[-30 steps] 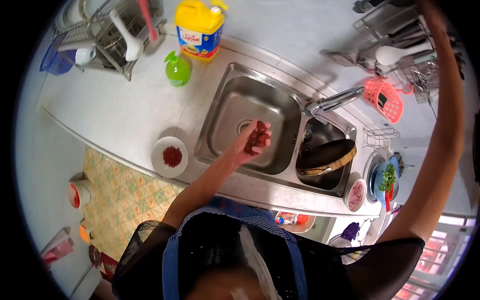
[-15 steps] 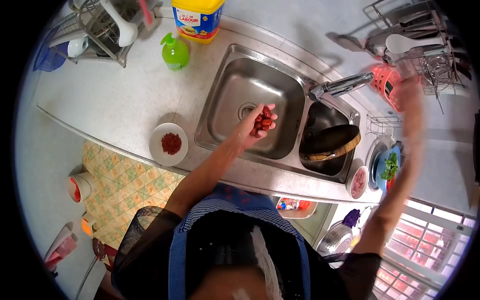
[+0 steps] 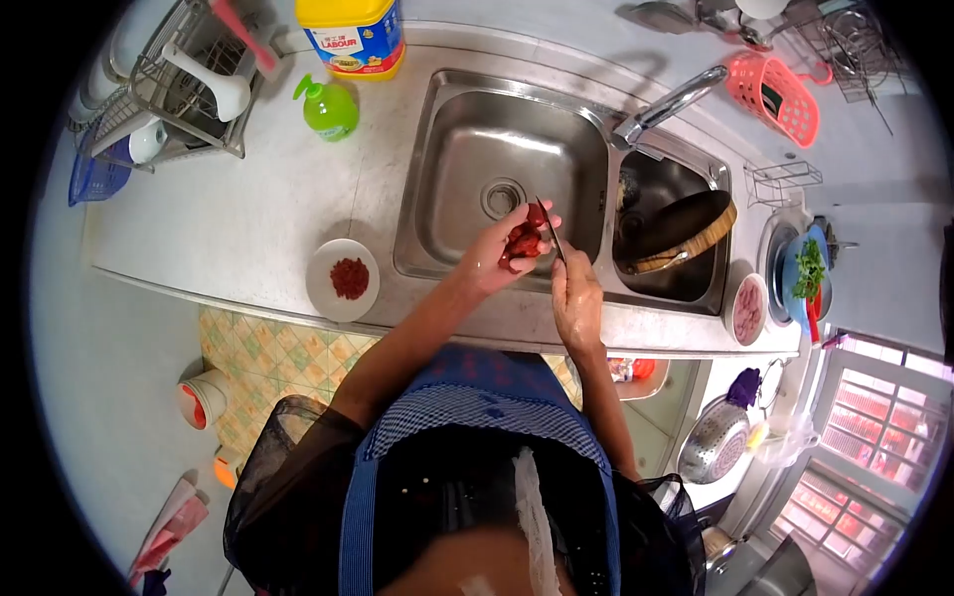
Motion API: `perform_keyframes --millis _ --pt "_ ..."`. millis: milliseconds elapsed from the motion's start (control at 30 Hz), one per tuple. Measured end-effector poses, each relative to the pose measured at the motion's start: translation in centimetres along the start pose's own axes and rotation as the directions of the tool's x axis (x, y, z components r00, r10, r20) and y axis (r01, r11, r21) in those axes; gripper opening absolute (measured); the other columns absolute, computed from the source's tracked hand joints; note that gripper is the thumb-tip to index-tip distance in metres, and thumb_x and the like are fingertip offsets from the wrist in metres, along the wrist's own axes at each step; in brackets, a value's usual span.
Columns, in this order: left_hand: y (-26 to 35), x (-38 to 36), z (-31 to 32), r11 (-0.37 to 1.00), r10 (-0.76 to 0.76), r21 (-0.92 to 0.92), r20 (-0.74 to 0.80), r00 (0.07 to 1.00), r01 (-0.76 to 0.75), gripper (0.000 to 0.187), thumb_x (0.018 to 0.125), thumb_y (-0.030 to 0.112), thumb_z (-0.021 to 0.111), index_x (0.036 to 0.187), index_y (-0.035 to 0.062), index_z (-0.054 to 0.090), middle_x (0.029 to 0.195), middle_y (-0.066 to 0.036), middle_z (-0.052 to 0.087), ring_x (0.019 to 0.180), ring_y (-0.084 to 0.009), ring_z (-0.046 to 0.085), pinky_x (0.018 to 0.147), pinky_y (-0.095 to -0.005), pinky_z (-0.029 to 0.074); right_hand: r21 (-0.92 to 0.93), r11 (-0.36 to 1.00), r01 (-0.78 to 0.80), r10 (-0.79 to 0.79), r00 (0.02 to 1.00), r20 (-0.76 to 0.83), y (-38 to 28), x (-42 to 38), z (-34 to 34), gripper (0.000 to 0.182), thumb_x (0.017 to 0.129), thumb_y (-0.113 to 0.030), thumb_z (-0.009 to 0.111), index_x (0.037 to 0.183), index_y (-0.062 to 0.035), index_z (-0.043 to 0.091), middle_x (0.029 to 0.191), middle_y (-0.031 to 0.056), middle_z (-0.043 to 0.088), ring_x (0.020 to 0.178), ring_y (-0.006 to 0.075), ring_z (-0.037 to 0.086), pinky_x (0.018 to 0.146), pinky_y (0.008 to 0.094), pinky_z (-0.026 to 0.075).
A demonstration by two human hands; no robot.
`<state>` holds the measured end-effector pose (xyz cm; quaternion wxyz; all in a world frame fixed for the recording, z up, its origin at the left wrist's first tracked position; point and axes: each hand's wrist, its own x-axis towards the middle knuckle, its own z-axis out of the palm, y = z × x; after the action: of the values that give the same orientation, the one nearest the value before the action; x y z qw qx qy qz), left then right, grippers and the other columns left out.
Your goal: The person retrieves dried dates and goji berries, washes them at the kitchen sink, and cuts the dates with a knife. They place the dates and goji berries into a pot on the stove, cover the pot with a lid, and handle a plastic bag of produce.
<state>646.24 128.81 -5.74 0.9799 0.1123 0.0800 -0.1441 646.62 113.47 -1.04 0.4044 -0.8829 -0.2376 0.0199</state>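
Observation:
My left hand (image 3: 489, 256) is cupped around several shiny red dates (image 3: 524, 241), over the near part of the large sink basin (image 3: 462, 179). Close beside it, my right hand (image 3: 578, 306) grips a small knife (image 3: 553, 230). Its thin dark blade points up and away, against or just beside a date at the fingertips of my left hand; contact is hard to make out. The knife's handle is mostly hidden in my fist. To the left on the counter, a white bowl (image 3: 319, 294) holds small dark-red pieces (image 3: 349, 278).
A wok-like pan (image 3: 686, 233) leans in the smaller basin below the faucet (image 3: 676, 102). Nearby on the right are a bowl of pinkish meat (image 3: 748, 310) and leafy greens (image 3: 809, 268). A green soap bottle (image 3: 330, 109) and a yellow-blue tub (image 3: 353, 45) stand at the back left.
My right hand has come down from near the pink wall basket to beside my left hand, now with a knife in it. My left hand still holds the dates. The view has shifted slightly.

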Motion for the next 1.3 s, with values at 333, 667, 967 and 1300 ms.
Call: perform_keyframes --millis 333,667,967,1300 --pt "-2.2 -0.5 -0.5 0.925 0.338 0.05 0.353 0.873 -0.378 0.038 0.093 0.034 0.044 0.122 0.0082 0.045 0.11 -0.007 0.051 0.076 -0.0133 0.049 0.045 -0.0153 0.037 -0.116 0.993 0.015 -0.009 0.999 0.048 0.3 -1.5 1.1 0.024 0.087 -0.004 0.043 0.109 0.0009 0.052 0.095 0.0213 0.056 0.084 0.0345 0.056 0.075 0.0356 0.044" --pt "-0.3 -2.9 -1.4 0.986 0.14 -0.072 -0.113 0.984 -0.149 0.037 0.093 0.036 0.044 0.121 0.0123 0.049 0.103 -0.002 0.055 0.073 -0.0109 0.047 0.042 -0.0155 0.029 -0.033 0.996 0.081 -0.079 0.995 0.054 -1.6 -0.9 3.6 0.032 0.087 -0.005 0.049 0.119 -0.0052 0.05 0.094 0.0185 0.058 0.081 0.0336 0.059 0.069 0.0382 0.047" --pt "0.5 -4.6 -1.1 0.989 0.144 -0.025 -0.095 0.985 -0.147 0.033 0.093 0.034 0.044 0.12 0.015 0.05 0.107 -0.001 0.057 0.071 -0.0101 0.048 0.041 -0.0163 0.028 0.004 0.996 0.095 -0.095 0.994 0.045 -3.2 -0.8 3.8 0.03 0.086 -0.003 0.048 0.116 -0.0052 0.052 0.091 0.0166 0.058 0.079 0.0328 0.06 0.068 0.0392 0.047" --pt "0.8 -7.9 -1.1 0.962 0.271 0.045 -0.203 0.941 -0.268 0.035 0.094 0.032 0.043 0.12 0.0103 0.048 0.113 -0.005 0.058 0.065 -0.0071 0.05 0.041 -0.0174 0.031 -0.059 0.987 0.15 -0.137 0.974 0.181 -4.4 -1.0 5.9 0.025 0.089 -0.008 0.047 0.113 -0.0045 0.052 0.089 0.0189 0.058 0.075 0.0351 0.059 0.063 0.0401 0.047"
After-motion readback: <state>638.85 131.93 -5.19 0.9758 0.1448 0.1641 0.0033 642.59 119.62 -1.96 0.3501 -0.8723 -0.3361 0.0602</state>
